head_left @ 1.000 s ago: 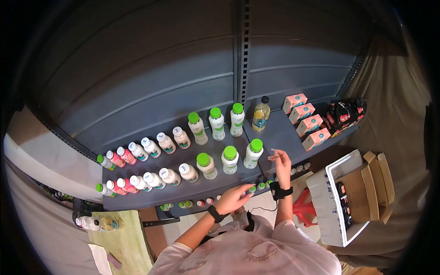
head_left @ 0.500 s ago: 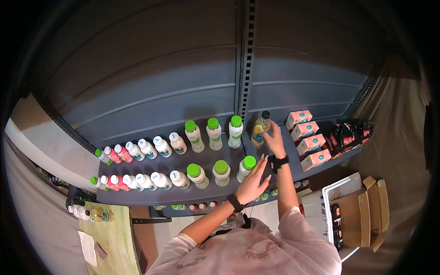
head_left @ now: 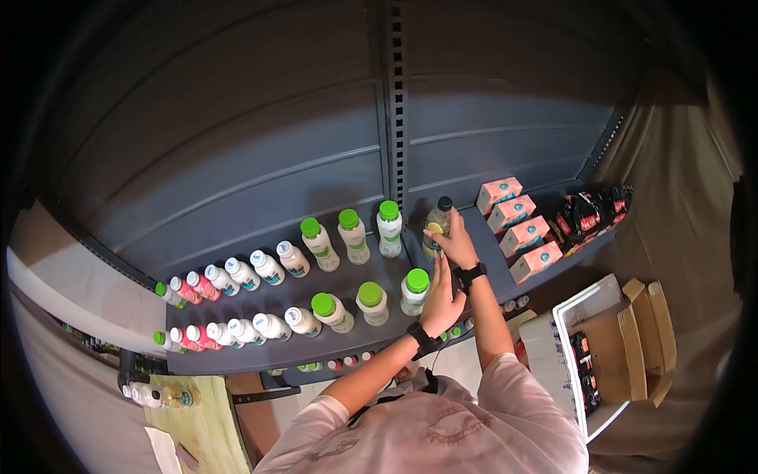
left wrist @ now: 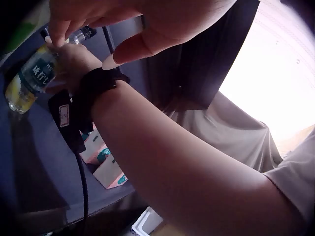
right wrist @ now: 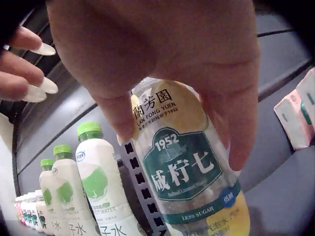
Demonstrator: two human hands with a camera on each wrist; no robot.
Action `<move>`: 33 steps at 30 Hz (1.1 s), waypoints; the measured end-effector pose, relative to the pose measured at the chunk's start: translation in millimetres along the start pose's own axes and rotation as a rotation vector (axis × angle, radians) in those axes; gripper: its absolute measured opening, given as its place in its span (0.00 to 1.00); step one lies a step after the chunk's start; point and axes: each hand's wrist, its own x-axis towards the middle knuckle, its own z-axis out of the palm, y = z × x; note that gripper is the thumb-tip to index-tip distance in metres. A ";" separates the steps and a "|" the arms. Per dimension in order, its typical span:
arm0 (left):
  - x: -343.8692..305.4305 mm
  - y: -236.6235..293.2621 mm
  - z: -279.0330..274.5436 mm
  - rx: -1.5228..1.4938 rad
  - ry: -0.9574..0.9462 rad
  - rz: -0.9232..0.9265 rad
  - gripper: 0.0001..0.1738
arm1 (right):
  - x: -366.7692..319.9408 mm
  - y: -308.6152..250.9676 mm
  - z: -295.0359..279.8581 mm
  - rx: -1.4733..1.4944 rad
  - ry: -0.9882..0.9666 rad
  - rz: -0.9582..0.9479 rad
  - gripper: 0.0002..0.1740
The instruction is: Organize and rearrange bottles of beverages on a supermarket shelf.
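Note:
In the head view a clear bottle with a dark cap and yellow contents (head_left: 436,225) stands on the shelf, and my right hand (head_left: 458,243) grips its upper part. The right wrist view shows thumb and fingers on both sides of the bottle (right wrist: 184,162), above its green label. My left hand (head_left: 442,304) is beside the right wrist with its fingers extended, holding nothing; its fingertips (right wrist: 42,91) show at the left of the right wrist view. Close to the left hand stands a green-capped white bottle (head_left: 414,294).
Two rows of white and pink bottles (head_left: 272,327) run along the left of the shelf (head_left: 237,357). Pink cartons (head_left: 525,235) and black packs (head_left: 588,217) sit at the right. An open cardboard box (head_left: 612,355) and white foam box (head_left: 559,316) are below at right.
My right hand went from holding nothing to gripping the dark-capped bottle. The left hand has moved up and right, close to the right wrist. The head view has shifted.

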 end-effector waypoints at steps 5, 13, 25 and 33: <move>-6.5 -15.0 4.1 0.018 -0.061 0.054 0.48 | -53.8 2.9 -11.5 -0.005 0.068 -0.055 0.46; -46.8 -19.2 -10.0 -0.116 -0.201 -0.015 0.50 | -156.6 -42.1 -30.8 0.005 0.146 0.021 0.42; -140.4 -31.5 -58.7 -0.122 -0.157 0.014 0.48 | -251.7 -112.0 8.8 -0.149 0.168 -0.054 0.37; -215.6 -68.3 -123.7 -0.015 -0.043 -0.133 0.45 | -279.5 -146.8 77.4 -0.039 -0.125 0.009 0.32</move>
